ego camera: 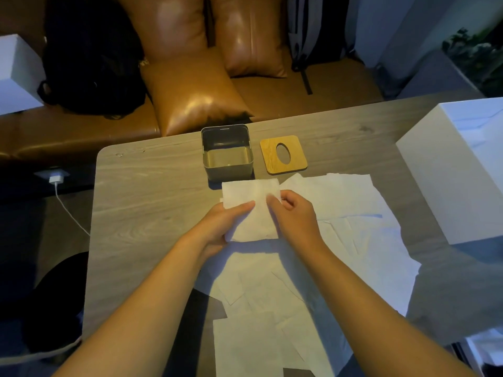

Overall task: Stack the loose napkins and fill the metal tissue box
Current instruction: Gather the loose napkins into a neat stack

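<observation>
I am looking down at my two bare forearms reaching out over a grey wood-grain table (141, 191). Between my hands I hold a small stack of napkins (249, 210) — white, square, lifted a little off the tabletop. My left hand (226, 224) grips the stack's left edge, fingers underneath and thumb lying flat across the top. My right hand (292, 213) pinches the stack's right edge, its fingers curled closed on the paper. The two hands sit close together, with only the width of the stack between them.

Just beyond my fingertips stands the metal tissue box (227, 153), open at the top and holding nothing that I can see. The far edge of the stack I hold overlaps the box's near wall in this view; I cannot tell whether they touch. To the right of the box, just beside it, the wooden lid (283, 155) lies flat on the table, an oval slot cut through its middle.

Loose napkins (340, 213) are spread under and around my arms — overlapping white sheets, some to the right of my right hand, many more nearer my body beneath both forearms.

Further right of my right hand sits a large white box (449, 170). Past the table's far edge is a brown leather sofa (190, 96) with cushions and a black bag (89, 55).
</observation>
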